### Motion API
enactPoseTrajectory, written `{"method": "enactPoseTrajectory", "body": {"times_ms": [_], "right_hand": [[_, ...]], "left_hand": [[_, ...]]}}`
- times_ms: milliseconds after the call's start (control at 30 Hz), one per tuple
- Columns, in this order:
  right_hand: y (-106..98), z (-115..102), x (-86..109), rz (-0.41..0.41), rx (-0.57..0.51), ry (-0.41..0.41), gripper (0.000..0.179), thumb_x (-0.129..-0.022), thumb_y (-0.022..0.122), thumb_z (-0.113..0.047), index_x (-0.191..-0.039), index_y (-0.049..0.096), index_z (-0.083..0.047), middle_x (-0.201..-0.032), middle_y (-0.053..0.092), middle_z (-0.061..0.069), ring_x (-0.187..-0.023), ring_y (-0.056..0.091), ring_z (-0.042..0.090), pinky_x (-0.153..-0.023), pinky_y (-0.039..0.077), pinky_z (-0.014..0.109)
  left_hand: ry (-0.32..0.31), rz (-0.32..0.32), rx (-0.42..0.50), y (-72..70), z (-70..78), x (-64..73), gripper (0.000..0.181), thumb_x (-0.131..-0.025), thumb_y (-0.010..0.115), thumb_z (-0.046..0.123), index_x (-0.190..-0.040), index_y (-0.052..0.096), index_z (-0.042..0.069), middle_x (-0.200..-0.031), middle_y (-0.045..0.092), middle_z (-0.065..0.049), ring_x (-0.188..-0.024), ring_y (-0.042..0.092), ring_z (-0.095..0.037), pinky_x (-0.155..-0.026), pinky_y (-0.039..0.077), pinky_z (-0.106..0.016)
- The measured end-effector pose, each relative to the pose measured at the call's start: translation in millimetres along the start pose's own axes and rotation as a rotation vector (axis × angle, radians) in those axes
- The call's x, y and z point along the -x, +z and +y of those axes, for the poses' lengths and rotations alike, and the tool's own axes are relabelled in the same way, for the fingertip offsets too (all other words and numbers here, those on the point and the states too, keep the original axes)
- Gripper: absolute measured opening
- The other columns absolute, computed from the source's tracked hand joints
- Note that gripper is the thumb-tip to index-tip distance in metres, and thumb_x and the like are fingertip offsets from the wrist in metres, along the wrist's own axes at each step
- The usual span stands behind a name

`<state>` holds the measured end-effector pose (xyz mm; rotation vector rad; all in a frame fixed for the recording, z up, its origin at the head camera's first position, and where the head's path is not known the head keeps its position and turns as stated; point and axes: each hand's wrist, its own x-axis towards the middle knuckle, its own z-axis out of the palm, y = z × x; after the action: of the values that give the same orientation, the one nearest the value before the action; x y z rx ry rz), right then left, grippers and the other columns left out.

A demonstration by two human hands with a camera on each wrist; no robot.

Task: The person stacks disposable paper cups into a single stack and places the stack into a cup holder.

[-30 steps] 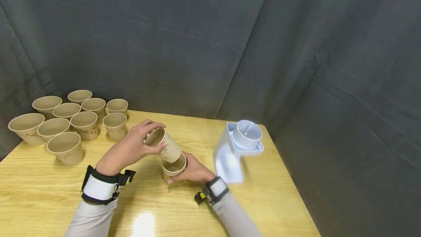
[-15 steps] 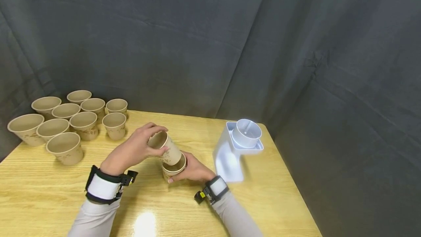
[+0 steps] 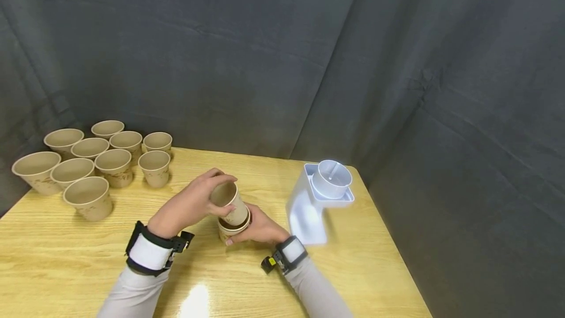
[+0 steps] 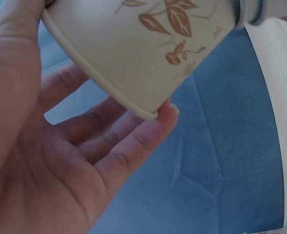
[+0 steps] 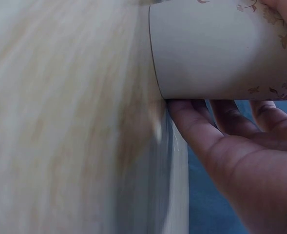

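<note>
My left hand (image 3: 192, 206) holds a beige paper cup (image 4: 133, 53) near its rim, thumb on one side and fingers on the other. Brown leaves are printed on that cup. It tilts, and its base sits inside the mouth of a short stack of paper cups (image 3: 230, 234) standing on the table. Around that stack curls my right hand (image 3: 260, 227), steadying it from the right. In the right wrist view the lower cup (image 5: 211, 51) rests with its base on the wood, my fingers (image 5: 197, 126) along its side.
Several more beige paper cups (image 3: 88, 199) stand upright in a group at the table's left. A white stand with a round cup-like top (image 3: 332, 180) is to the right of my hands. A dark grey curtain (image 3: 220, 63) hangs behind the wooden table (image 3: 366, 269).
My left hand has moved right and slightly down with its cup, whose base has gone from just above the stack into its mouth. My right hand has stayed on the stack.
</note>
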<state>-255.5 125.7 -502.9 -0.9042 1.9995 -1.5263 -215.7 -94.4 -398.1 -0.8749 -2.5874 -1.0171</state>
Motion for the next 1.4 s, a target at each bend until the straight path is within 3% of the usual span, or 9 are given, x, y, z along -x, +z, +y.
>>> {"method": "enactPoseTrajectory", "body": {"times_ms": [633,867,1200,1400], "right_hand": [[-2,4,-0.3,0.004,0.039,0.002,0.075,-0.071,0.09,-0.002,-0.136,0.056,-0.018,-0.126,0.067,-0.001,-0.114,0.064,0.013,-0.105,0.048,0.032],[-1,5,0.3,0.031,0.06,0.011,0.075,-0.07,0.091,-0.005,-0.135,0.057,-0.018,-0.126,0.067,-0.003,-0.113,0.064,0.011,-0.104,0.047,0.031],[-1,6,0.3,-0.014,0.065,-0.024,0.064,-0.076,0.087,-0.001,-0.132,0.059,-0.014,-0.123,0.066,0.004,-0.109,0.065,0.012,-0.098,0.052,0.032],[-2,5,0.5,-0.01,0.106,-0.035,0.065,-0.075,0.088,-0.005,-0.132,0.058,-0.015,-0.124,0.067,0.003,-0.11,0.065,0.01,-0.099,0.052,0.031]], "left_hand": [[0.0,-0.086,-0.002,14.7,11.2,-3.8,0.05,-0.072,0.089,0.015,-0.116,0.069,0.004,-0.11,0.068,-0.007,-0.097,0.066,-0.023,-0.085,0.056,-0.04],[0.037,-0.114,-0.038,19.7,12.8,-2.5,0.045,-0.071,0.088,0.013,-0.11,0.07,0.002,-0.104,0.069,-0.006,-0.093,0.066,-0.022,-0.083,0.056,-0.037],[-0.041,-0.213,-0.023,34.8,18.8,-3.3,0.046,-0.062,0.093,0.009,-0.101,0.069,0.001,-0.097,0.069,-0.008,-0.091,0.065,-0.026,-0.082,0.055,-0.039],[-0.056,-0.22,-0.02,37.9,18.5,-3.5,0.045,-0.062,0.094,0.009,-0.099,0.07,0.003,-0.096,0.069,-0.007,-0.09,0.064,-0.024,-0.082,0.055,-0.039]]}}
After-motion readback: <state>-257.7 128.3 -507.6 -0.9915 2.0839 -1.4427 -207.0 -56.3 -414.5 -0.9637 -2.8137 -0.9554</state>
